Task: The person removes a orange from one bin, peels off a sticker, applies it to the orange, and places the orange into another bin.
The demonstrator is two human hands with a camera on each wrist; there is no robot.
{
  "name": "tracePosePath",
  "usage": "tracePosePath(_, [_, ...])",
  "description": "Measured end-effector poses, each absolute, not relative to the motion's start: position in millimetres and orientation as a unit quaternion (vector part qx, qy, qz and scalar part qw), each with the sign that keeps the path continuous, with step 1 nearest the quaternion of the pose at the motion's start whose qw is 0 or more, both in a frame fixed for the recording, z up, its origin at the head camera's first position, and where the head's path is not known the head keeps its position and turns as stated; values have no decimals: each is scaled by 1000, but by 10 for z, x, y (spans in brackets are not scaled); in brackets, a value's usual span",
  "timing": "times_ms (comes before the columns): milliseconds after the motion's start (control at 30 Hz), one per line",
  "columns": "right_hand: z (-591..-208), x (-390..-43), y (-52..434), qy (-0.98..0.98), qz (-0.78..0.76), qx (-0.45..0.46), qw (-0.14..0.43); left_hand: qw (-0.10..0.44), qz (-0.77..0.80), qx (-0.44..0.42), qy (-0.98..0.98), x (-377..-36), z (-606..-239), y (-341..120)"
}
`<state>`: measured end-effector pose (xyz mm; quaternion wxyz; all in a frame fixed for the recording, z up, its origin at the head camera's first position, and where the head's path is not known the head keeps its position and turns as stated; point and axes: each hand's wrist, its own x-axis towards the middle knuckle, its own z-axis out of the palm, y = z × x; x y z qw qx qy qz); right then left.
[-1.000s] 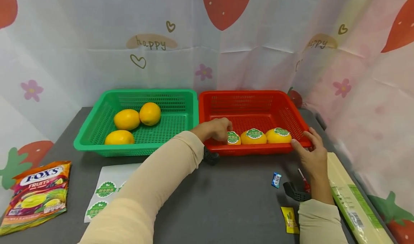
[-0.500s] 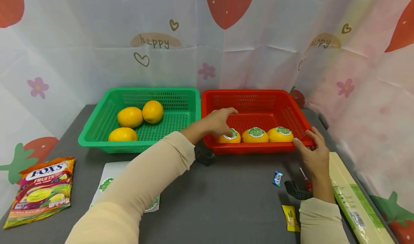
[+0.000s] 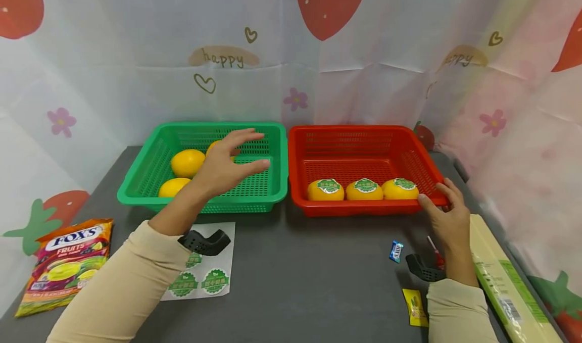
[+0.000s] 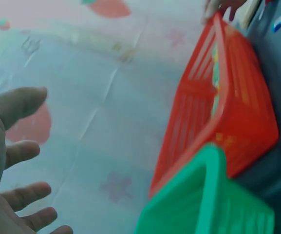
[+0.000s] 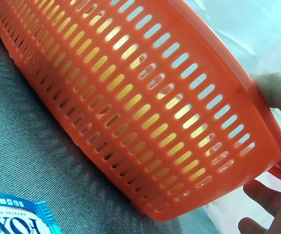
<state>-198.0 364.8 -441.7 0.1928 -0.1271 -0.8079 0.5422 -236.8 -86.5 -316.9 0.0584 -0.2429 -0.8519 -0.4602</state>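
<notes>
The left hand (image 3: 227, 163) hovers open, fingers spread and holding nothing, over the green basket (image 3: 150, 181) at the counter's (image 3: 309, 277) far edge; the right hand (image 3: 447, 216) grips the near right corner of the red basket (image 3: 364, 209) beside it, thumb on the rim; three unlabelled lemons (image 3: 187, 162) lie in the green basket's left half, one mostly hidden behind the hand, while three stickered lemons (image 3: 364, 190) sit in a row along the red basket's front wall; the step in hand looks like reaching for another bare lemon, which would call for closing the fingers round one and bringing it toward the sticker sheet (image 3: 206, 277) by the near left edge; a candy bag (image 3: 68, 262) at the left edge reads "FOX'S FRUITS"; the backdrop (image 3: 223, 57) reads "happy"; the round green stickers' print is too small to read.
</notes>
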Motion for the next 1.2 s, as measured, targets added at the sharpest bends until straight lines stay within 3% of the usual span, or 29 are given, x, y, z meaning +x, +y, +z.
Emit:
tracePosePath(533, [-4417, -1978, 3627, -804, 545, -127, 203, 203, -518, -68, -828, -2066, -3630, -2399])
tracePosePath(833, [-4410, -1929, 3622, -804, 541, -140, 203, 182, -509, -9, -841, -2056, -4016, -2842])
tracePosePath(1100, [-4352, -1950, 3631, -802, 546, -165, 177, 178, -480, 6, -859, -2073, -4288, -2918])
tracePosePath(1200, [-4192, -1922, 3597, -797, 549, -163, 192, 190, -476, 7, -859, -2076, -4328, -2925])
